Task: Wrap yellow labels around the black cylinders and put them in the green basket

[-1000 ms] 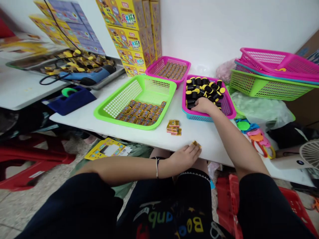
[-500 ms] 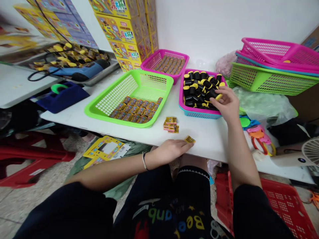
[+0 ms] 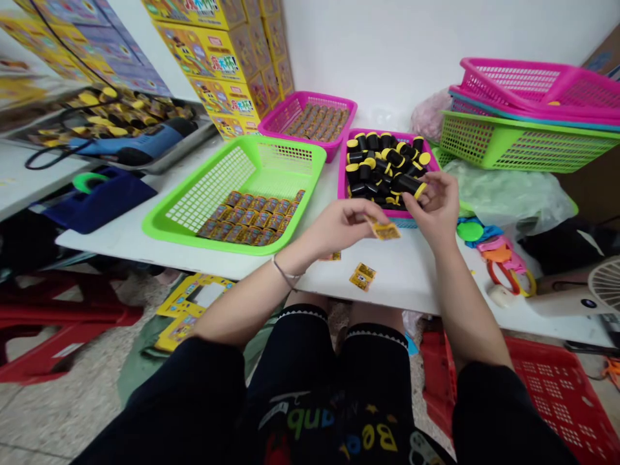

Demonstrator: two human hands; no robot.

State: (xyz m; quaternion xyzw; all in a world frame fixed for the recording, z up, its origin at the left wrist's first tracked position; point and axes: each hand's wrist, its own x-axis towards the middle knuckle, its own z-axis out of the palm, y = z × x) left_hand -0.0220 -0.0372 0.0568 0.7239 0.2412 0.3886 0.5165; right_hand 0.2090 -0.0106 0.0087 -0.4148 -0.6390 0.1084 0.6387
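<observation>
My left hand (image 3: 345, 225) pinches a small yellow printed label (image 3: 387, 231) above the table's front part. A black cylindrical cup with a yellow cap (image 3: 407, 185) lies tilted in the grip of my right hand (image 3: 440, 208), over the near right part of the pink basket (image 3: 343, 169). Many similar black cups with yellow ends (image 3: 372, 141) fill that basket. Another yellow label (image 3: 363, 276) rests flat near the table's front edge. Behind it, more labels (image 3: 332, 256) are mostly hidden by my left hand and wrist.
On the left, a green basket (image 3: 167, 219) holds rows of labelled cups (image 3: 249, 218). Behind it stand another pink basket (image 3: 271, 124) and stacked yellow boxes (image 3: 217, 61). At far left are a blue heat-gun-like tool (image 3: 145, 139) and a tape dispenser (image 3: 104, 200). Stacked baskets (image 3: 523, 139) stand right.
My left hand has lifted a label off the table and moved up toward my right hand. My right hand has raised the black cup slightly from the pile. The head view has shifted a little.
</observation>
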